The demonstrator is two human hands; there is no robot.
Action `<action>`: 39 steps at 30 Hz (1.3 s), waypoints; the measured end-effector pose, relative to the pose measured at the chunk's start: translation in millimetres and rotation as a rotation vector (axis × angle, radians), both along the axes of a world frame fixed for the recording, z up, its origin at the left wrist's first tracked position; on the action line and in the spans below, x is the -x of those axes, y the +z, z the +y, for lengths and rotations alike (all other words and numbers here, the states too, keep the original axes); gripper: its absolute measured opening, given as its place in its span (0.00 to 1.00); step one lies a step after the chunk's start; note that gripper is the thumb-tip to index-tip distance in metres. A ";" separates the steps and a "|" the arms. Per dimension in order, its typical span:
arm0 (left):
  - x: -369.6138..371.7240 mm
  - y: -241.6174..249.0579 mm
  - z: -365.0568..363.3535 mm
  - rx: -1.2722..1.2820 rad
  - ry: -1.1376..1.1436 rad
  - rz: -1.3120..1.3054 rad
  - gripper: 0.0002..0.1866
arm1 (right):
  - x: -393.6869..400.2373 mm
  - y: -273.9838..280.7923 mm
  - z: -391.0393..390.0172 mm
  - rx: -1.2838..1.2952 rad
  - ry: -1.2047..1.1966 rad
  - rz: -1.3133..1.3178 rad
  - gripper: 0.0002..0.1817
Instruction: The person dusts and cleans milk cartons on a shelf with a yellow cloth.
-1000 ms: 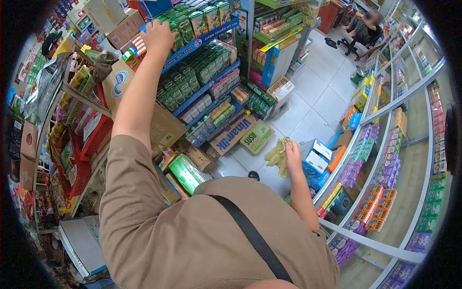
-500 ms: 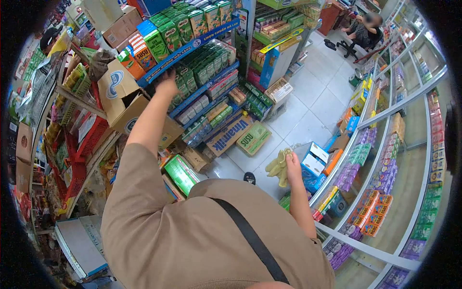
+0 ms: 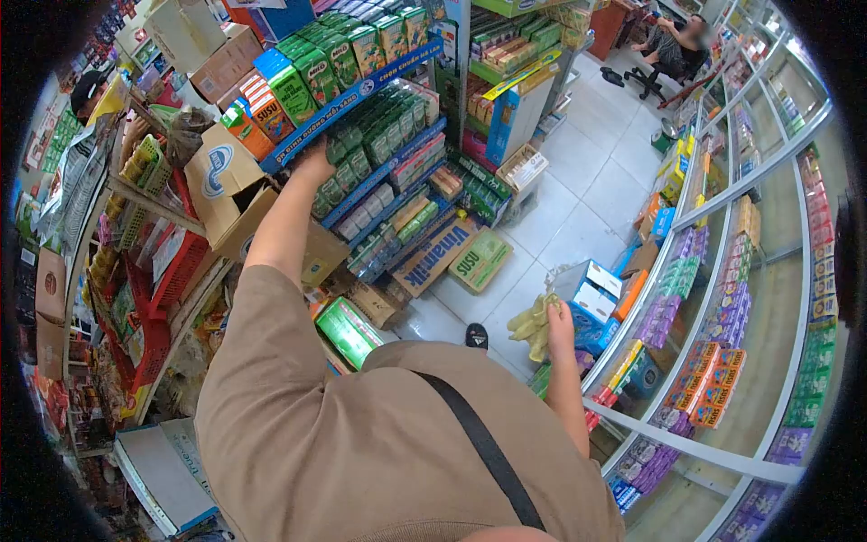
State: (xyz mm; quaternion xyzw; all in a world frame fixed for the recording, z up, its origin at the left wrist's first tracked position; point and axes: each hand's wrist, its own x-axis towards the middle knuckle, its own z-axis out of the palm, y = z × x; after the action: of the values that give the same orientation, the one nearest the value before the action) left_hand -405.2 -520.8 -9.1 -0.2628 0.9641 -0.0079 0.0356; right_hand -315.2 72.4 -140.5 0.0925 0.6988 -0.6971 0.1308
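My left hand (image 3: 313, 165) reaches into the second tier of a display rack, under the blue shelf strip (image 3: 361, 88). Its fingers are hidden there, at the left end of the rows of green drink cartons (image 3: 350, 168). Whether it grips one of them does not show. My right hand (image 3: 561, 329) is closed around a bunched pair of pale yellow gloves (image 3: 535, 326), held low over the tiled floor beside a blue and white box (image 3: 589, 296). On the top tier stand green Milo cartons (image 3: 318, 78) and orange Susu cartons (image 3: 267, 107).
An opened cardboard box (image 3: 221, 176) stands left of the rack. Vinamilk (image 3: 436, 256) and Susu boxes (image 3: 480, 260) lie on the floor (image 3: 531, 221). A glass-fronted shelf (image 3: 722, 271) curves along the right. A seated person (image 3: 675, 50) is at the back.
The view has shifted slightly. My left hand remains in the rack, with its fingers out of sight now. The gloves in my right hand hang a little lower.
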 end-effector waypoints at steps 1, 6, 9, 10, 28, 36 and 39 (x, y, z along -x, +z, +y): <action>-3.1 11.8 8.0 -0.023 -0.037 0.062 0.49 | -3.0 7.4 0.5 0.004 -0.016 -0.017 0.16; -17.9 58.8 57.4 -0.031 -0.109 0.152 0.31 | -1.7 23.6 9.4 0.022 -0.069 -0.046 0.17; -31.0 64.1 87.7 0.043 -0.314 0.277 0.29 | 6.5 18.1 3.3 0.024 -0.043 -0.038 0.17; -35.9 73.3 102.8 0.006 -0.384 0.315 0.29 | 10.1 18.3 0.6 0.028 -0.029 -0.034 0.18; -137.4 96.2 304.4 -1.652 -0.177 0.751 0.29 | 28.5 229.2 -141.6 -0.416 0.453 1.354 0.31; -162.3 74.6 303.0 -1.427 -0.386 0.611 0.27 | 23.7 257.0 -169.9 -0.354 0.573 1.527 0.22; -171.7 85.6 300.1 -1.367 -0.370 0.576 0.22 | 13.8 258.9 -166.3 -0.345 0.637 1.558 0.17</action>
State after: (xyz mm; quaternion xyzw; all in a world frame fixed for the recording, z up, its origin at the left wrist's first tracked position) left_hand -233.6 -220.7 76.4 -0.0085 0.7540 0.6537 -0.0642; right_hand -329.0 -93.9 118.4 -0.5945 0.6784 -0.3757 -0.2127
